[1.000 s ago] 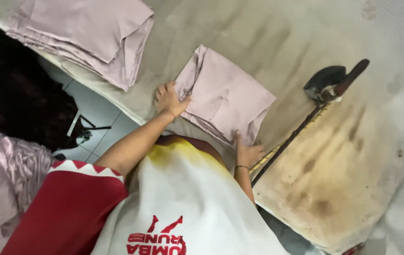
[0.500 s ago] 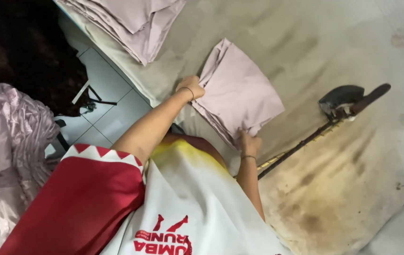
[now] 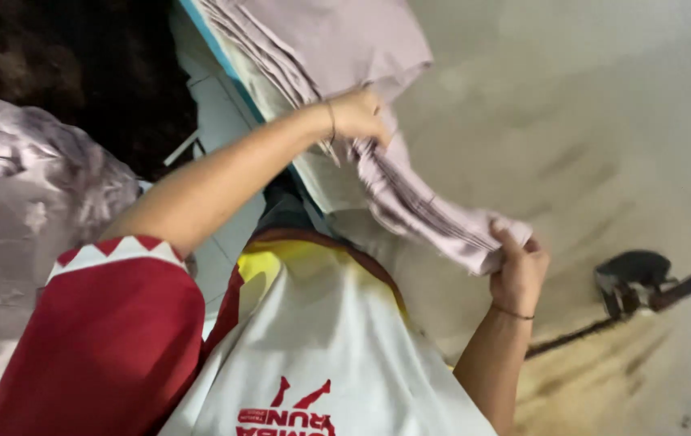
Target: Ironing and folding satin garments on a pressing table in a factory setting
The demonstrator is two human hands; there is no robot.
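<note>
A folded pale mauve cloth (image 3: 426, 206) is lifted off the padded table, held edge-on between my hands. My left hand (image 3: 357, 115) grips its upper end, right beside a stack of the same folded mauve cloths (image 3: 321, 40) at the table's top left. My right hand (image 3: 516, 270) grips the lower end near my chest. A thin bracelet shows on each wrist.
The stained beige padded table (image 3: 571, 121) fills the right side. A dark iron (image 3: 632, 274) with its cord lies at the right. A heap of shiny pale printed fabric (image 3: 14, 226) sits at the left, beyond the table's blue edge (image 3: 216, 48).
The folded cloth lay flat on the table under both hands; now both hands have lifted it and carried it left toward the stack. The view has shifted left.
</note>
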